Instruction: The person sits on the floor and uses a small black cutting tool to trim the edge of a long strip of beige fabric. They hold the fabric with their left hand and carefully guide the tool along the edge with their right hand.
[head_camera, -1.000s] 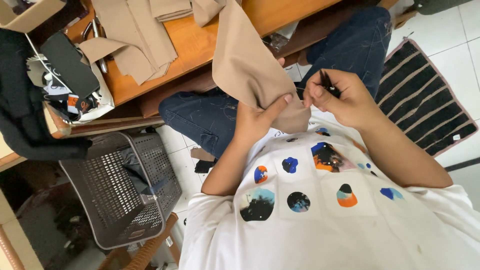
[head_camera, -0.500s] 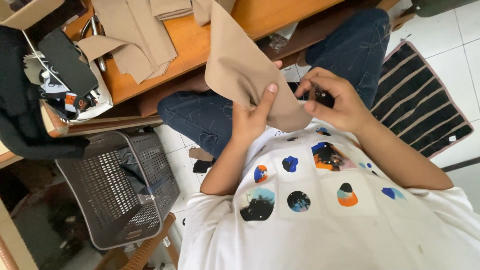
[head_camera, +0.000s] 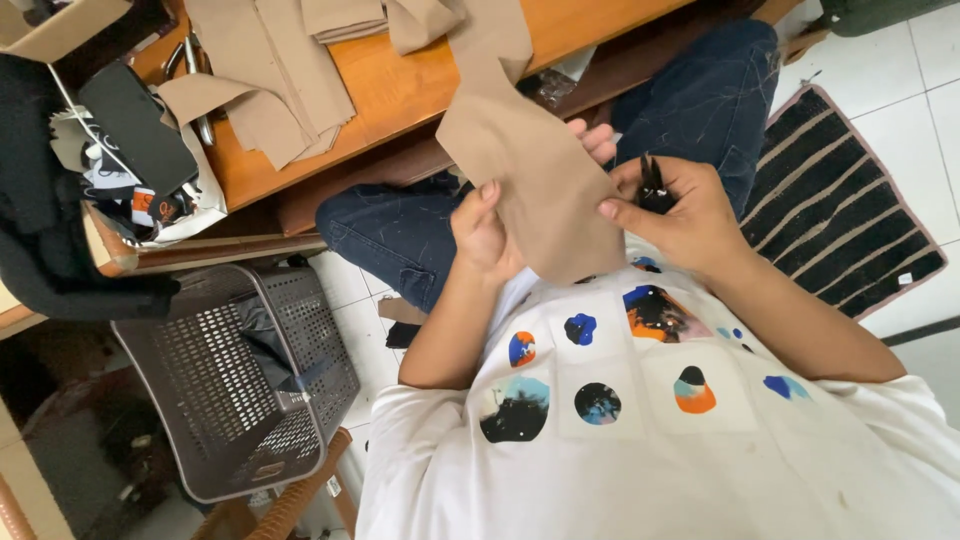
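Holding a tan fabric piece (head_camera: 530, 170) up over my lap, both hands on it.

Left to right: a grey plastic basket (head_camera: 240, 380) stands on the floor below the wooden worktop (head_camera: 400, 90), where more tan cut pieces (head_camera: 270, 80) lie near its front edge. My left hand (head_camera: 485, 235) pinches the fabric's lower left edge, thumb on the front. My right hand (head_camera: 670, 210) presses its right edge with one fingertip, remaining fingers closed around small black snips (head_camera: 652, 185). A striped mat (head_camera: 840, 210) lies far right.
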